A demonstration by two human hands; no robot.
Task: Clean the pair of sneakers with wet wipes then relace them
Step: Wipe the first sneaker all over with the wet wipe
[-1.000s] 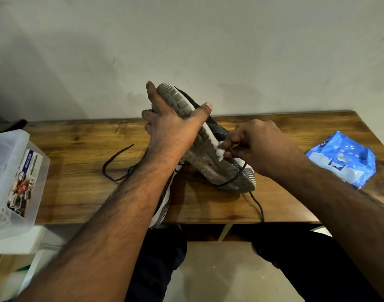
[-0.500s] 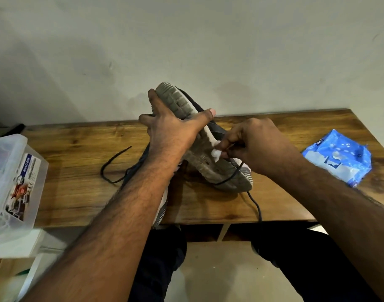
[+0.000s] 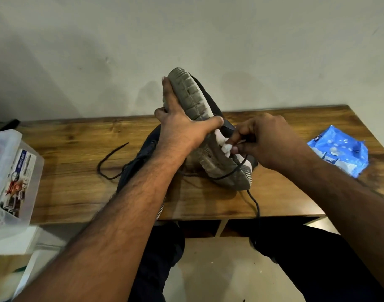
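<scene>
- Two sneakers share the wooden table (image 3: 66, 188); a clear plastic box (image 3: 10, 177) sits past its left edge.
- The second sneaker (image 3: 141, 158) lies mostly hidden under the left forearm, its lace (image 3: 108, 164) trailing left.
- The left hand (image 3: 180, 131) grips the upturned sneaker (image 3: 199, 118), sole toward the camera, heel end on the table.
- The right hand (image 3: 263, 142) pinches a balled wet wipe (image 3: 227, 147) against the sole's white edge.
- A blue wipes pack (image 3: 341, 153) lies far right.

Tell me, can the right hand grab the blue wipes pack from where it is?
Probably yes. The wipes pack lies in the open on the wooden table, just beyond the right hand, nothing between. But its fingers pinch a wadded wet wipe against the sneaker.
</scene>
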